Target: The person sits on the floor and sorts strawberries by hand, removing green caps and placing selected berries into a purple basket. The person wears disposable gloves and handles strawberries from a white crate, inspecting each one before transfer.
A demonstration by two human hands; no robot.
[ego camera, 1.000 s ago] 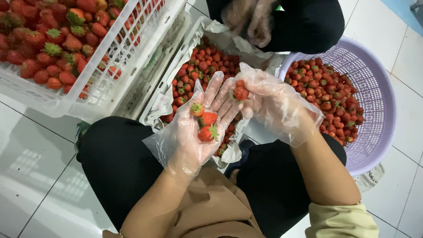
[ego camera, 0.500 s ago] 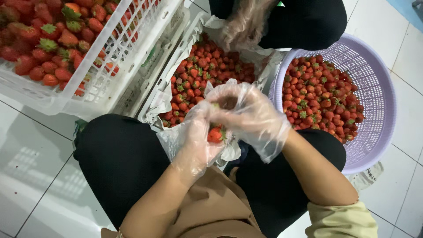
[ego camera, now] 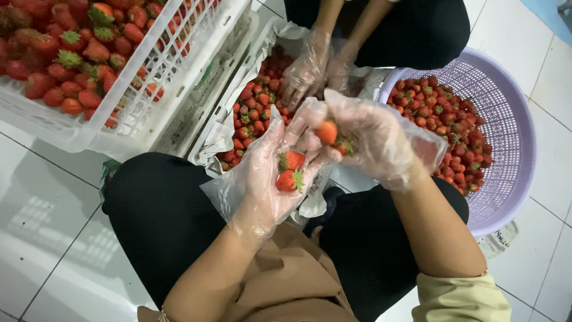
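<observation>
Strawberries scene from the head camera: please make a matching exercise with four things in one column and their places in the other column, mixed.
Things:
1. white crate
2. purple basket
3. left hand
4. right hand

Places:
A. pinches one strawberry in its grip
B. upper left, on the floor
C. right side, round
D. open palm carrying two strawberries

Pairs: 1-B, 2-C, 3-D, 4-A

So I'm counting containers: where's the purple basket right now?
In the head view, the purple basket sits on the floor at the person's right, beyond the right hand.
</observation>
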